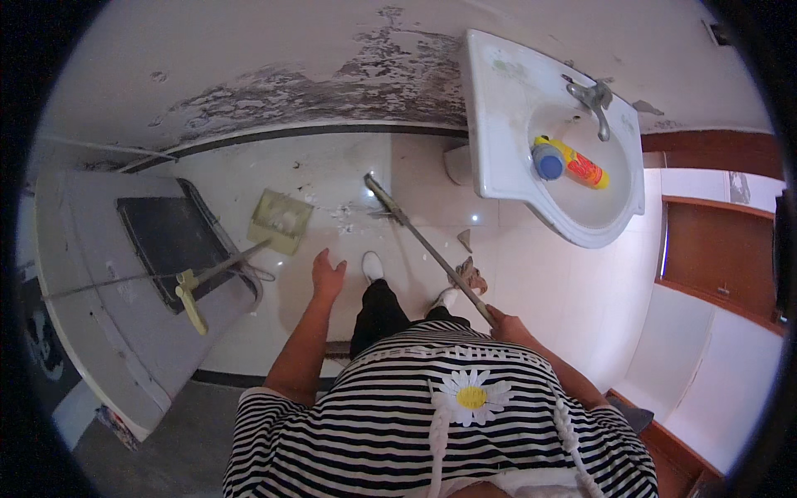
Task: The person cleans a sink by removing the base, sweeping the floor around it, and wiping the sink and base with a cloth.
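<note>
One broom, upper end hidden

Left of centre, the dustpan is showing pale yellow-green; centrally, the broom is looking grey-brown. Upper right, a bottle is displaying yellow and red. Lower centre, the shirt is wearing black-and-white stripes.

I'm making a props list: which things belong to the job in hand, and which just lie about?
Likely the job's:
broom, in the right hand
dustpan, holding pale debris

Apparently lying about:
yellow bottle, in the basin
blue-and-grey container, beside it
crumpled brown thing, on the floor
</note>
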`<control>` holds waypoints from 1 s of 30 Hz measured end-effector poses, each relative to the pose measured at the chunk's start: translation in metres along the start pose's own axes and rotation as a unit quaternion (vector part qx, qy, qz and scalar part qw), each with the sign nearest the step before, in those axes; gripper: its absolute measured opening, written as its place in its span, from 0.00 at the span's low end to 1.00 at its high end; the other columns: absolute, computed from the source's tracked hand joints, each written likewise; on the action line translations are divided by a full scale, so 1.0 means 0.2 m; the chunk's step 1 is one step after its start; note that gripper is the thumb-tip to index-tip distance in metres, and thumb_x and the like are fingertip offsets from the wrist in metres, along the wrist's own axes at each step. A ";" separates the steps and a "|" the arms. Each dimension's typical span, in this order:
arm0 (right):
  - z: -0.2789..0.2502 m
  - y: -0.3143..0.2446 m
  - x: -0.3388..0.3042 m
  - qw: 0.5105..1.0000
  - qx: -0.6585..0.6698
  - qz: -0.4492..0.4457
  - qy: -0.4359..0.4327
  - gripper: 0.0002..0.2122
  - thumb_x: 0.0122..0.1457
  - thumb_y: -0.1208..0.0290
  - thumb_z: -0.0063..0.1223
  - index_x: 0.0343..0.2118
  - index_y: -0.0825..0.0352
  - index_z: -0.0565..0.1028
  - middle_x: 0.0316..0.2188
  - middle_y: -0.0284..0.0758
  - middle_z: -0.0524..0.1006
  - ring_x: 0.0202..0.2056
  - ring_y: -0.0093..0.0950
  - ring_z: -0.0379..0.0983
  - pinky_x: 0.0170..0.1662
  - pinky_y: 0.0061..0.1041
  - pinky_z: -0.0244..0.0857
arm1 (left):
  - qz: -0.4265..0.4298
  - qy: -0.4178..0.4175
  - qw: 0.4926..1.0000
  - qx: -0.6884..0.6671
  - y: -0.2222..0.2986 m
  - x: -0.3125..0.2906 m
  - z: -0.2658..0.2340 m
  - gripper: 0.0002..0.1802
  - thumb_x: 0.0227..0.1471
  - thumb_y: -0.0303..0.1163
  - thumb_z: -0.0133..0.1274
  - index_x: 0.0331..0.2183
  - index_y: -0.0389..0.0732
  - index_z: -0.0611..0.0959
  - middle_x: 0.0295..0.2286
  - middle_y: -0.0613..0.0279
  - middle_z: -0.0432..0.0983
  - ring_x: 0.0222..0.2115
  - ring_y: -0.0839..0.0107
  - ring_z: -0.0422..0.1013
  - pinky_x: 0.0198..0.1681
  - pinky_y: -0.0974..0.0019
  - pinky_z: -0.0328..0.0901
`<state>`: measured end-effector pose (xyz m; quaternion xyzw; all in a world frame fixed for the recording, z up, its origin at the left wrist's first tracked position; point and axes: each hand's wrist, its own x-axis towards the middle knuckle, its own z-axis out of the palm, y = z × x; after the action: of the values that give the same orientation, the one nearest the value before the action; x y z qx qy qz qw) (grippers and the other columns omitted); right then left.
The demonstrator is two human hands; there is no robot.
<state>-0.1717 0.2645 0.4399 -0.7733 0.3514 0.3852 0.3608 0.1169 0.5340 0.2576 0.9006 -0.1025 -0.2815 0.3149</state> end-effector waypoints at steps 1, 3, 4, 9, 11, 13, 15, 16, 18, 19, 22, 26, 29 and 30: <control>-0.02 0.03 -0.07 1.000 0.017 0.001 0.001 0.29 0.43 0.73 0.44 0.52 0.60 0.53 0.26 0.53 0.71 0.31 0.47 0.69 0.34 0.40 0.63 | -0.001 -0.001 1.000 0.002 0.01 0.01 -0.01 0.33 0.39 0.37 0.53 0.45 0.30 0.62 0.43 0.43 0.60 0.46 0.53 0.56 0.50 0.60 0.51; -0.03 0.09 -0.20 0.999 0.002 0.031 0.017 0.28 0.42 0.74 0.44 0.51 0.60 0.55 0.26 0.51 0.71 0.29 0.46 0.69 0.33 0.39 0.64 | -0.004 -0.007 1.000 0.005 0.04 0.02 -0.03 0.34 0.39 0.37 0.53 0.46 0.30 0.62 0.43 0.43 0.60 0.46 0.53 0.56 0.50 0.60 0.51; -0.02 0.15 -0.28 0.999 0.008 0.021 0.040 0.28 0.42 0.74 0.44 0.51 0.60 0.55 0.25 0.51 0.71 0.29 0.46 0.69 0.32 0.39 0.64 | 0.006 -0.010 1.000 0.004 0.04 0.02 -0.02 0.34 0.38 0.37 0.53 0.46 0.29 0.62 0.43 0.43 0.60 0.46 0.53 0.56 0.50 0.61 0.51; 0.12 0.42 -0.37 0.987 -0.027 0.096 0.124 0.29 0.41 0.76 0.44 0.52 0.59 0.55 0.24 0.52 0.71 0.27 0.46 0.69 0.30 0.38 0.63 | 0.009 -0.022 1.000 -0.014 0.01 0.05 0.02 0.33 0.39 0.38 0.53 0.48 0.36 0.62 0.46 0.48 0.59 0.47 0.56 0.56 0.50 0.59 0.50; 0.12 0.42 -0.28 0.979 0.025 0.149 0.136 0.29 0.41 0.75 0.44 0.52 0.58 0.55 0.27 0.53 0.71 0.31 0.46 0.69 0.33 0.38 0.62 | -0.194 -0.108 0.909 -0.353 0.08 0.06 0.02 0.32 0.39 0.39 0.53 0.48 0.42 0.63 0.47 0.55 0.59 0.47 0.59 0.56 0.48 0.56 0.50; 0.18 0.38 -0.21 0.975 0.109 0.141 0.133 0.28 0.40 0.77 0.41 0.51 0.63 0.57 0.27 0.54 0.70 0.32 0.45 0.69 0.35 0.36 0.63 | -0.286 -0.176 0.822 -0.460 0.18 0.05 0.00 0.32 0.40 0.40 0.53 0.48 0.48 0.64 0.47 0.63 0.58 0.46 0.62 0.57 0.47 0.54 0.51; 0.38 0.48 -0.11 0.984 0.104 0.097 0.107 0.28 0.41 0.74 0.46 0.50 0.62 0.58 0.26 0.53 0.71 0.30 0.46 0.69 0.32 0.37 0.63 | -0.279 -0.238 0.852 -0.373 0.33 0.06 -0.02 0.31 0.39 0.43 0.54 0.48 0.53 0.65 0.47 0.72 0.58 0.44 0.66 0.59 0.46 0.53 0.51; 0.43 0.51 -0.13 0.985 0.131 0.070 0.092 0.29 0.40 0.72 0.48 0.50 0.62 0.58 0.27 0.53 0.71 0.30 0.46 0.69 0.33 0.36 0.63 | -0.277 -0.243 0.851 -0.374 0.39 0.06 -0.02 0.30 0.40 0.42 0.53 0.47 0.51 0.66 0.47 0.71 0.59 0.44 0.66 0.59 0.46 0.53 0.50; 0.38 0.47 -0.23 0.987 0.127 0.066 0.074 0.29 0.41 0.69 0.51 0.50 0.60 0.58 0.27 0.52 0.71 0.30 0.45 0.69 0.33 0.34 0.63 | -0.270 -0.251 0.851 -0.374 0.50 0.08 -0.01 0.28 0.41 0.41 0.52 0.47 0.49 0.67 0.46 0.68 0.62 0.45 0.68 0.59 0.46 0.52 0.50; 0.32 0.46 -0.31 0.986 0.140 0.068 0.061 0.29 0.41 0.69 0.50 0.50 0.59 0.58 0.27 0.52 0.71 0.30 0.45 0.69 0.33 0.34 0.63 | -0.193 -0.264 0.895 -0.303 0.48 0.12 0.01 0.26 0.41 0.42 0.52 0.44 0.47 0.69 0.43 0.68 0.65 0.43 0.69 0.61 0.45 0.54 0.51; 0.43 0.81 -0.46 0.973 0.215 0.054 0.063 0.27 0.43 0.72 0.48 0.51 0.58 0.58 0.26 0.51 0.71 0.29 0.45 0.69 0.32 0.35 0.63 | -0.075 -0.275 0.944 -0.163 0.47 0.17 0.12 0.20 0.41 0.44 0.53 0.37 0.44 0.74 0.35 0.67 0.70 0.38 0.72 0.64 0.42 0.58 0.53; 0.38 1.03 -0.71 0.967 0.177 0.079 0.165 0.27 0.43 0.76 0.45 0.51 0.56 0.57 0.26 0.49 0.71 0.30 0.46 0.68 0.33 0.37 0.62 | -0.110 -0.287 0.945 -0.112 0.76 0.04 0.22 0.13 0.42 0.44 0.51 0.26 0.45 0.75 0.33 0.68 0.72 0.34 0.76 0.65 0.38 0.63 0.53; 0.28 1.24 -0.76 0.959 0.146 0.134 0.201 0.27 0.42 0.77 0.43 0.51 0.58 0.57 0.26 0.50 0.71 0.30 0.45 0.68 0.34 0.39 0.62 | -0.123 -0.274 0.945 -0.130 0.86 -0.13 0.39 0.11 0.43 0.41 0.51 0.23 0.44 0.75 0.27 0.68 0.71 0.28 0.77 0.64 0.33 0.71 0.54; 0.23 1.32 -0.75 0.958 0.126 0.159 0.202 0.27 0.42 0.78 0.43 0.50 0.59 0.57 0.26 0.50 0.71 0.30 0.45 0.68 0.33 0.39 0.62 | -0.141 -0.257 0.943 -0.157 0.88 -0.20 0.46 0.11 0.43 0.40 0.51 0.23 0.43 0.75 0.23 0.68 0.71 0.26 0.78 0.63 0.31 0.74 0.54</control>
<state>-0.4723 0.2130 0.4705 -0.7170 0.5815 0.2259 0.3111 0.0297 0.3651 0.3257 0.7418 -0.0061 -0.5577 0.3724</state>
